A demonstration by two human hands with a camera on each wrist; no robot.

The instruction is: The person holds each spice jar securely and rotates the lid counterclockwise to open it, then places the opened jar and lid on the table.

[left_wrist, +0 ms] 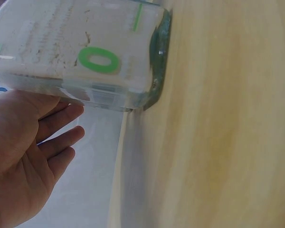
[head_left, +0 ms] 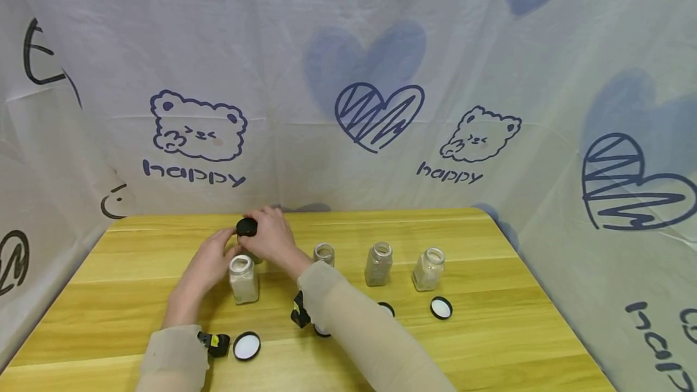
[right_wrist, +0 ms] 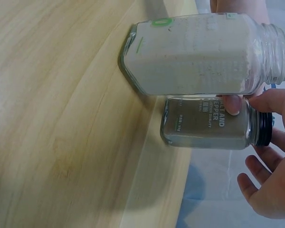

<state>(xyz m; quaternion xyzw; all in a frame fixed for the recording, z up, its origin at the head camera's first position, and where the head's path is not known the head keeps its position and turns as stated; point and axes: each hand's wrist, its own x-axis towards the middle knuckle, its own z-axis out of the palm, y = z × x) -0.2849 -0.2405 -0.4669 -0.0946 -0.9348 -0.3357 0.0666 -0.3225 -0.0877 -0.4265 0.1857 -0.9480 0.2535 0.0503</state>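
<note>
At the back left of the table stands a salt-and-pepper glass jar (right_wrist: 204, 124) with grey-brown powder and a black lid (head_left: 247, 227). My right hand (head_left: 270, 236) grips the lid between thumb and fingers. From the other side my left hand (head_left: 204, 265) holds the jar's body; a fingertip of it shows against the glass in the right wrist view. Just in front stands an uncapped jar (head_left: 244, 286) of pale powder, with a green mark on its side. It hides part of the left hand in the left wrist view.
Three more uncapped jars stand to the right: one (head_left: 323, 251) partly behind my right arm, a middle one (head_left: 378, 266) and a far one (head_left: 428, 271). Upturned black-rimmed lids lie in front, including a left lid (head_left: 247, 345) and a right lid (head_left: 441, 307). A printed curtain (head_left: 283, 156) hangs behind the table.
</note>
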